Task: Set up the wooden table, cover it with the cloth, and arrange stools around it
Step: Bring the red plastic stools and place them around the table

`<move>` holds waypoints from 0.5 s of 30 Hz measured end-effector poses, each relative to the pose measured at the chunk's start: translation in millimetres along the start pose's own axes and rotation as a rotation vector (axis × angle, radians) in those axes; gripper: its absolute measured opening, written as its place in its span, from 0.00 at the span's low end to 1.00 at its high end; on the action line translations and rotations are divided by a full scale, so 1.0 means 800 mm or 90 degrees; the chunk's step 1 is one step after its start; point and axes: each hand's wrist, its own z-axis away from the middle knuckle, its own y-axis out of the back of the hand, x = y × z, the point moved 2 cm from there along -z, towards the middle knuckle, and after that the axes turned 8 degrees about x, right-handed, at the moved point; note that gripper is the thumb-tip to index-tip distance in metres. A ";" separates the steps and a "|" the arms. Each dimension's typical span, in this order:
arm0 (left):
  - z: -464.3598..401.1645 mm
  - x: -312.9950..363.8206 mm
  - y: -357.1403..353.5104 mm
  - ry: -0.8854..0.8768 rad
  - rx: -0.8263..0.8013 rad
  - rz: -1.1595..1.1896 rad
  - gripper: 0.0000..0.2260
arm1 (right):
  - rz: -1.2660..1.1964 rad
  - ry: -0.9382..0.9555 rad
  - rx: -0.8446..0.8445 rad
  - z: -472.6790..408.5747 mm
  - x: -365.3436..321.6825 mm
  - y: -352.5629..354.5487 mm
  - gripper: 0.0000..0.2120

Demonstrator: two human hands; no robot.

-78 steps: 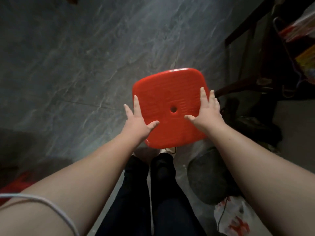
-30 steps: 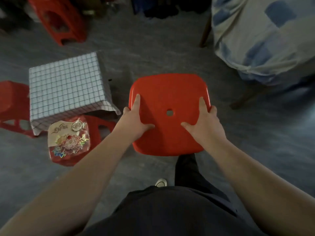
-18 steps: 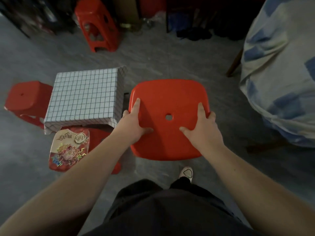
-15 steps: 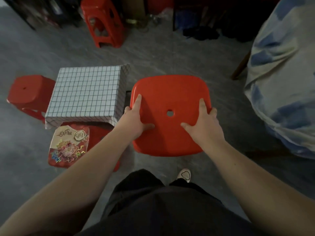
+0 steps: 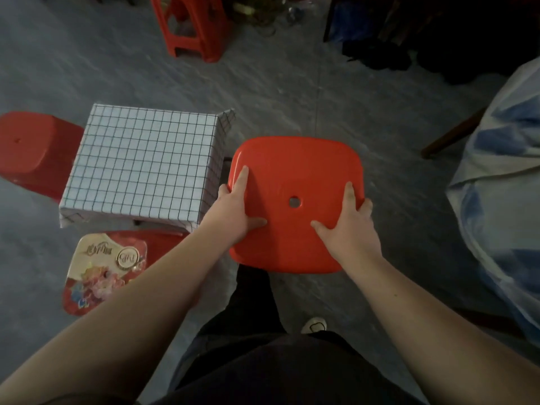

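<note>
Item: red plastic stool (image 5: 295, 206), carried seat-up just right of the cloth-covered table (image 5: 140, 168). My left hand (image 5: 233, 211) and right hand (image 5: 347, 226) clamp its edges. Risk: legs hidden beneath; lowering blind could snag the checked cloth (image 5: 225, 121) corner.

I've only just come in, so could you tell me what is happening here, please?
A person grips a red stool by its seat with the left hand and right hand, beside the small table, already covered with checked cloth. Two other stools flank the table; another stands farther off.
</note>
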 end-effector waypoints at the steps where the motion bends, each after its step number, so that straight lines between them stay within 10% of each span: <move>1: -0.026 -0.006 0.001 -0.002 -0.013 -0.002 0.54 | 0.001 -0.015 -0.005 -0.017 -0.012 -0.011 0.52; 15: -0.348 -0.136 -0.133 0.025 -0.067 -0.012 0.55 | -0.028 -0.070 -0.026 -0.264 -0.059 -0.280 0.51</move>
